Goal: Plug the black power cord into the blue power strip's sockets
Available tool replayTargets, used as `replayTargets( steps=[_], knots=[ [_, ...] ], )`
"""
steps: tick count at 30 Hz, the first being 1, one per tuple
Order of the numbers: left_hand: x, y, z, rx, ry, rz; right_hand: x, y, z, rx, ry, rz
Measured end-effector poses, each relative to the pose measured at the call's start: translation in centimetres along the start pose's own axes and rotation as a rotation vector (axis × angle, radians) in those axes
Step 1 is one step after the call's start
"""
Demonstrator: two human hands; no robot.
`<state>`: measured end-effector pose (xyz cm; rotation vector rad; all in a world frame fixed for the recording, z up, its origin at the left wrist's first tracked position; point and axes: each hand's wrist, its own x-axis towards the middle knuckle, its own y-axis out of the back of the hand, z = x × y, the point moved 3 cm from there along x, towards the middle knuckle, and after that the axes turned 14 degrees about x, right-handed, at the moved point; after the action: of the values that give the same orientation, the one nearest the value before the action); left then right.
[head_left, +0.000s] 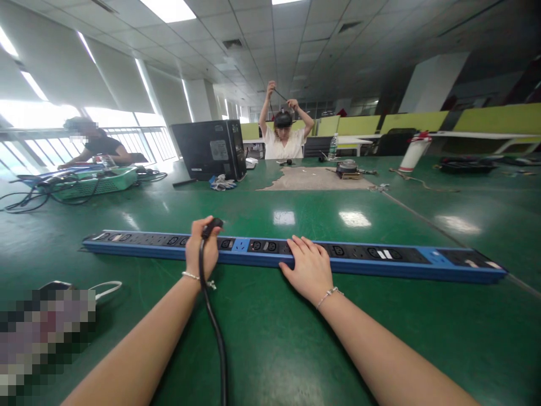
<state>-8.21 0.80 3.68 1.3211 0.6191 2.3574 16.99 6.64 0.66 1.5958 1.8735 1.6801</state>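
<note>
A long blue power strip (372, 268) with black sockets lies across the green table in front of me. My left hand (202, 248) is closed around the black plug (212, 226) of a cable, just over the strip's left half. The thick black cable (213, 321) hangs from the plug down toward the bottom edge of the view. My right hand (308, 265) rests on the strip near its middle, palm down, with fingers spread over the sockets and the thumb at the near side.
On the green table (262, 361), a blurred phone-like object (46, 327) lies at left. Farther back are a green basket (101, 185) with cables, a black computer case (209, 149), gloves (222, 182), tape (347, 166) and a white cup (414, 152). Two people sit beyond.
</note>
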Motion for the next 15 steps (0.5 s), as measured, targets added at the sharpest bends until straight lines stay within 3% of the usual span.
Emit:
replayTargets(
  steps=[2,4,8,15],
  knots=[
    [1.4,1.3,-2.1,0.038,0.059,-0.008,0.0,0.0,0.0,0.0,0.002,0.001],
    [2.5,2.0,-4.5,0.064,0.051,-0.119,0.0,0.0,0.0,-0.002,0.0,0.0],
    [3.0,2.2,-8.5,0.093,0.063,-0.224,0.0,0.0,0.0,-0.005,0.002,0.003],
    [2.7,1.0,-9.6,0.028,0.003,-0.348,0.0,0.0,0.1,-0.009,0.008,0.009]
  ],
)
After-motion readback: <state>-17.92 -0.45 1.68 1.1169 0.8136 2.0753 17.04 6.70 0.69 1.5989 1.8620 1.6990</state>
